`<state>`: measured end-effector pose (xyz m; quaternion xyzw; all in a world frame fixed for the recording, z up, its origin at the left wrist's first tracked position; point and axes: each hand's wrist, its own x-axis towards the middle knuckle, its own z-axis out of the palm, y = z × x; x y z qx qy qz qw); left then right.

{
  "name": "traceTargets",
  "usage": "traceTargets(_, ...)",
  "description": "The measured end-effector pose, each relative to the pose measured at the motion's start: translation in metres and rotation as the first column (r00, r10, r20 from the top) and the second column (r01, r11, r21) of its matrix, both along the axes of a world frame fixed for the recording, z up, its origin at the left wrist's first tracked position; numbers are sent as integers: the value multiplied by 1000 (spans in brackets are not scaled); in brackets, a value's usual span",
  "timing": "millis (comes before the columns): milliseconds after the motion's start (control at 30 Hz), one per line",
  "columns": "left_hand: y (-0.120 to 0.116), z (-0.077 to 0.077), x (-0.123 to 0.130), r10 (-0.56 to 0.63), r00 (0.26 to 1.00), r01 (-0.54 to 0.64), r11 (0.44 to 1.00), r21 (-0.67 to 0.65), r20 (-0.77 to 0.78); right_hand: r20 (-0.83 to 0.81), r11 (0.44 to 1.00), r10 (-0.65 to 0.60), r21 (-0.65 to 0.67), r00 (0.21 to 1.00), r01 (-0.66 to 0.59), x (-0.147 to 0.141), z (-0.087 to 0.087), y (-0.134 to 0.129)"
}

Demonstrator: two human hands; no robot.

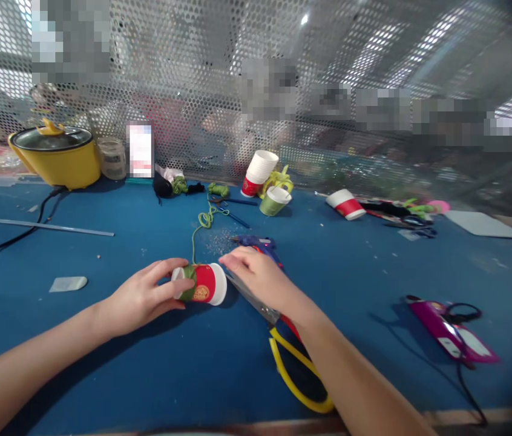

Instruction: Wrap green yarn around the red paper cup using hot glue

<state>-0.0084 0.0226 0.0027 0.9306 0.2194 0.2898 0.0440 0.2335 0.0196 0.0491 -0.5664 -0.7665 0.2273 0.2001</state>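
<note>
My left hand (147, 297) is closed around a red and white paper cup (208, 284) lying on its side, its rim toward the right. Green yarn (189, 283) wraps the cup's end under my fingers, and a strand runs up to a loose tangle (206, 217). Just right of the rim is my right hand (260, 275), fingers curled together; what they hold, if anything, is hidden. Beneath that hand and forearm lie scissors (295, 363) with a yellow and red handle. A blue glue gun (258, 242) sits just behind it, partly covered.
Stacked paper cups (260, 166), a green-wrapped cup (275, 201) and yarn balls (218, 189) stand at the back. Another cup (345, 204) lies tipped farther right. A yellow pot (68, 160) is back left, its cord crossing the blue table. A purple power strip (446, 333) lies right.
</note>
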Motion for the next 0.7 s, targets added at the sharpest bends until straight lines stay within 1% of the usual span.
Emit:
traceTargets(33,-1,1,0,-12,1000,12,999,36,-11,-8,997,72,2,997,-72,-9,1,-1)
traceTargets(100,-3,2,1,-42,999,45,995,89,-30,-7,986,165,3,986,-165,-22,1,1)
traceTargets(167,-4,1,2,-64,997,68,992,103,-40,-42,976,212,-39,976,-213,-29,-1,3)
traceTargets(200,-5,1,2,-69,997,72,992,102,-37,-78,973,213,-71,974,-219,-31,-2,4)
traceTargets(267,-5,0,2,-69,997,71,993,97,-27,-182,969,164,-153,969,-193,-33,-4,4)
traceTargets(333,-4,0,2,-73,997,76,992,100,-29,-295,965,66,-223,953,-135,-34,-7,2)
traceTargets(400,-4,1,3,-81,996,85,991,105,-43,-395,957,-29,-277,918,-89,-34,-9,-1)
traceTargets(467,-4,2,3,-82,995,87,990,109,-53,-460,948,-90,-312,883,-66,-34,-11,-3)
traceTargets(567,-4,5,3,-77,995,84,989,121,-57,-467,950,-84,-303,880,-70,-35,-11,-5)
traceTargets(700,-5,6,3,-76,995,83,989,125,-59,-389,980,-56,-196,920,-23,-36,-7,-6)
